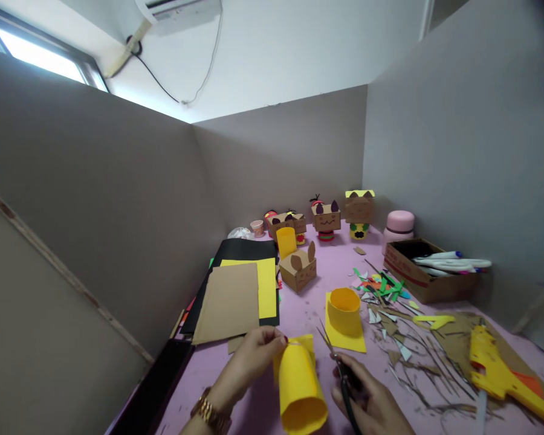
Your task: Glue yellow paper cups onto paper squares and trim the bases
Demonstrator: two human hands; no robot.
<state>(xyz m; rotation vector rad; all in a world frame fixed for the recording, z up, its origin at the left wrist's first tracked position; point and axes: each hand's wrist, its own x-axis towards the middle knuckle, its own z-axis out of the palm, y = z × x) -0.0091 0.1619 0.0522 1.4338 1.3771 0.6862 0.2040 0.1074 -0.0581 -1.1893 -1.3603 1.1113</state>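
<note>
Grey partition boards wall in three sides of a table [308, 308] covered in smooth lilac-pink. From my feed, the left hand [254, 356], a gold-toned watch at its wrist, pinches the far rim of a yellow paper tube [299, 386] between thumb and fingertips; the tube is a stiff, matte roll lying tilted, its open mouth towards the camera, near the table's front edge. Just to its right, the right hand [372, 399] is wrapped around the dark handles of scissors [338, 365], whose thin blades stand parted, tips pointing away, just beside the tube.

Behind the scissors stands a second, shorter yellow roll [344, 311] on a flat yellow sheet. Left of it lies a stack of brown, yellow and black card sheets [236, 296]. Small cardboard box figures [299, 269] with paper ears stand further back. To the right, ragged paper scraps [390, 320] litter the surface, a cardboard tray of markers [430, 272] sits by the wall, and a glossy yellow glue gun [494, 368] lies near the edge.
</note>
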